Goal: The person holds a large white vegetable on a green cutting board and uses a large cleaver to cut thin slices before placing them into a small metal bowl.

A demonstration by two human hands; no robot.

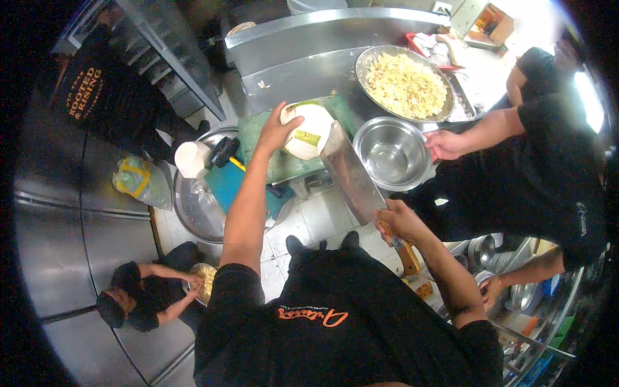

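My left hand point(278, 130) grips the left side of a trimmed young coconut point(309, 126), which has white husk and patches of green skin. Beneath the coconut lies a green cutting board point(256, 133). My right hand point(404, 222) is closed around the wooden handle of a large cleaver point(355, 176); its broad blade reaches up to the coconut's right side. Right of the blade is a steel bowl point(391, 155), with a co-worker's hand point(442, 145) at its rim. Behind the bowl stands a large round pan point(360, 72) of pale yellow pieces.
At left, a round steel tray point(181, 208) holds another white coconut point(192, 159), a black-headed mallet point(225, 151) and a blue board point(217, 181). Co-workers stand at the right and far left; another person point(130, 300) is low at left. A steel ledge point(333, 26) backs the counter.
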